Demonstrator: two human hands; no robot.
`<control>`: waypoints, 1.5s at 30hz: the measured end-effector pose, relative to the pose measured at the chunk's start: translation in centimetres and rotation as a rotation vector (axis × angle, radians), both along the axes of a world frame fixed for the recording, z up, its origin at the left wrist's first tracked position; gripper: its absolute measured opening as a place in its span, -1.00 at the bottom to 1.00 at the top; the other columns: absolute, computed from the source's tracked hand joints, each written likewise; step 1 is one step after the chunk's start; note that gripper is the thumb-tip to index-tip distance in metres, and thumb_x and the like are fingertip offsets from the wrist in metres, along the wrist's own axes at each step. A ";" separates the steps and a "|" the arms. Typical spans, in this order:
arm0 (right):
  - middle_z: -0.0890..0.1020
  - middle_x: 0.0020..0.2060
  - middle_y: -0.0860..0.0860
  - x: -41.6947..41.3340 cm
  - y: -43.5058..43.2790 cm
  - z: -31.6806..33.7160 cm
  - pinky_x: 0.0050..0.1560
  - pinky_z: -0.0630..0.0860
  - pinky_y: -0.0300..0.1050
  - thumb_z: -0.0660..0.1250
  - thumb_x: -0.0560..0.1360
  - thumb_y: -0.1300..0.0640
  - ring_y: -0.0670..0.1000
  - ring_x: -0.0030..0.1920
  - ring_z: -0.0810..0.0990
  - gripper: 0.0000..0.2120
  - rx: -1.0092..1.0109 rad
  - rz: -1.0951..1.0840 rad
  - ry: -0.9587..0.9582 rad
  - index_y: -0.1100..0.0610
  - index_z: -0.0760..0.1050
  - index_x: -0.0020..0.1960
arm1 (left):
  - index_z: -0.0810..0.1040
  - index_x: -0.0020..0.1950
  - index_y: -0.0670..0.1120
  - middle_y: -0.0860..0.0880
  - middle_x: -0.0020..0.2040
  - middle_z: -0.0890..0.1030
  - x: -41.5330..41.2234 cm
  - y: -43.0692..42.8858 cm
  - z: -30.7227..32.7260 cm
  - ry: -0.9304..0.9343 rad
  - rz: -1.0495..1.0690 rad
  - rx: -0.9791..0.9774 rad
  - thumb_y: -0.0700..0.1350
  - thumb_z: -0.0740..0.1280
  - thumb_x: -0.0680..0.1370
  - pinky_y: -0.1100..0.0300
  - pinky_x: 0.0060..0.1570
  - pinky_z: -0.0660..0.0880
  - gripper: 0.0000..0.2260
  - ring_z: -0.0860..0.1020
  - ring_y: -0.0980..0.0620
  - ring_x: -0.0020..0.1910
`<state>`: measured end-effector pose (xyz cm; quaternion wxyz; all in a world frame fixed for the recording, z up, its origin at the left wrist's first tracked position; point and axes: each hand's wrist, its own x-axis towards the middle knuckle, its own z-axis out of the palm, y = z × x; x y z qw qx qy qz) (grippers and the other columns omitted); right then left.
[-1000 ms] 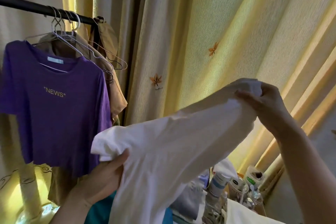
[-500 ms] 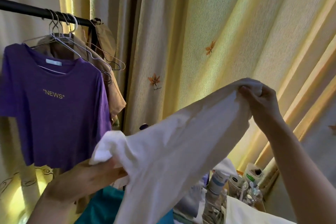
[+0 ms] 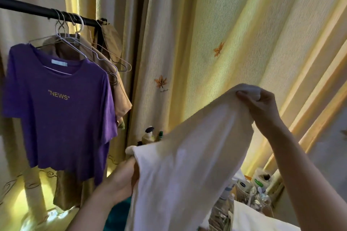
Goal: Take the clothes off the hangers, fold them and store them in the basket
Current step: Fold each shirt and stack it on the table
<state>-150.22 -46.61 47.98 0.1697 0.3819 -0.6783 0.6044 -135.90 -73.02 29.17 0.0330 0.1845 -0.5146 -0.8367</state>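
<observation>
I hold a white garment (image 3: 187,165) stretched out in the air in front of me. My right hand (image 3: 262,107) grips its upper corner, raised at the right. My left hand (image 3: 122,180) pinches its lower left edge, lower down near the middle. On the black rail (image 3: 37,10) at the upper left hangs a purple T-shirt (image 3: 60,114) printed "NEWS", on a wire hanger. Behind it hangs a tan garment (image 3: 116,88). Several bare wire hangers (image 3: 112,62) hang beside them. No basket is in view.
Yellow curtains (image 3: 216,33) with leaf prints fill the background. Bottles and jars (image 3: 253,187) crowd a spot at the lower right, with more bottles (image 3: 150,135) just past the garment's edge. A teal cloth (image 3: 120,214) and a white cloth (image 3: 259,219) lie below.
My left hand has shifted to the right along the white garment's lower edge and the cloth hangs narrower. My right hand keeps its grip on the top corner. The view has tilted down slightly.
</observation>
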 end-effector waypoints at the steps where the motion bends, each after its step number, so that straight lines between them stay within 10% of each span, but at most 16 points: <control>1: 0.69 -0.17 -0.16 0.0 -0.1 -0.2 -0.14 0.50 -0.39 0.41 0.46 0.20 -0.20 -0.12 0.62 -0.80 0.024 0.010 -0.012 -0.09 0.68 -0.20 | 0.54 0.22 -0.25 -0.32 0.15 0.58 0.5 0.0 0.5 0.012 -0.085 0.045 0.00 0.09 0.64 -0.12 0.18 0.43 -0.60 0.57 -0.21 0.06; 6: 0.70 -0.17 -0.17 -0.1 0.1 -0.5 -0.13 0.51 -0.36 0.45 0.43 0.13 -0.22 -0.12 0.63 -0.85 0.032 -0.106 -0.051 -0.12 0.68 -0.20 | 0.48 0.31 0.05 -0.01 0.02 0.67 1.0 -1.8 0.8 0.118 -0.151 0.042 0.07 0.30 0.53 0.11 -0.26 0.59 -0.65 0.67 0.03 -0.13; 9: 0.70 -0.16 -0.13 0.0 -0.1 -0.2 -0.05 0.53 -0.20 0.46 0.42 0.10 -0.15 -0.09 0.64 -0.91 -0.016 -0.127 -0.066 -0.09 0.68 -0.19 | 0.10 0.30 0.50 0.42 0.17 0.37 1.9 -1.9 1.6 0.196 -0.204 -0.341 -0.09 0.61 0.26 0.32 -0.14 0.57 -0.09 0.56 0.29 0.06; 13: 0.69 -0.13 -0.15 0.9 -1.2 0.8 -0.01 0.53 -0.17 0.43 0.46 0.11 -0.15 -0.07 0.62 -0.89 0.006 -0.093 -0.019 -0.09 0.67 -0.19 | 0.14 0.41 0.26 0.06 0.37 0.34 2.7 -2.0 3.0 0.126 0.230 -0.654 0.06 0.57 0.16 0.20 0.01 0.44 -0.07 0.41 0.07 0.18; 20: 0.66 0.00 0.17 1.7 -4.8 2.7 0.12 0.52 0.12 0.37 0.51 0.00 0.23 0.06 0.63 -0.87 -0.004 0.133 -0.007 0.04 0.63 -0.12 | 0.58 -0.16 0.09 0.17 -0.11 0.65 4.2 -4.8 4.2 0.294 0.390 -0.744 0.09 0.44 0.40 0.33 -0.20 0.46 -0.88 0.59 0.17 -0.08; 23: 0.67 -0.11 0.09 0.6 -7.4 1.2 -0.04 0.57 -0.06 0.39 0.49 0.00 0.06 -0.08 0.66 -0.88 0.022 0.108 -0.083 0.04 0.62 -0.15 | 0.66 -0.12 -0.05 0.10 -0.02 0.69 5.0 -7.2 2.4 0.293 0.216 -0.474 0.16 0.55 0.26 0.36 -0.26 0.55 -0.64 0.67 0.09 -0.09; 26: 0.56 -0.26 0.02 -1.0 -10.4 -1.5 -0.24 0.46 -0.28 0.40 0.47 -0.01 -0.12 -0.26 0.53 -0.79 0.102 0.041 -0.111 0.14 0.58 -0.16 | 0.66 0.01 0.09 0.05 0.04 0.69 5.8 -9.7 -0.1 0.209 0.046 -0.630 -0.11 0.62 0.19 0.31 -0.11 0.57 -0.58 0.66 0.09 0.01; 38: 0.62 -0.18 -0.09 0.8 -15.1 3.1 -0.10 0.50 -0.23 0.43 0.43 0.01 -0.11 -0.14 0.59 -0.97 -0.067 0.292 0.027 -0.06 0.62 -0.19 | 0.60 -0.07 0.34 0.29 -0.04 0.65 5.4 -15.5 2.6 0.324 0.543 -1.100 -0.17 0.51 0.38 0.30 0.02 0.48 -0.62 0.61 0.25 -0.01; 45: 0.61 -0.26 -0.15 3.8 -10.7 -0.8 -0.21 0.49 -0.20 0.44 0.33 -0.25 -0.06 -0.23 0.58 -0.76 0.218 0.630 0.053 -0.09 0.65 -0.22 | 0.67 -0.06 0.11 0.05 -0.05 0.70 11.8 -11.4 0.3 0.097 0.027 -0.970 -0.26 0.54 0.34 0.24 -0.04 0.59 -0.69 0.65 0.08 -0.02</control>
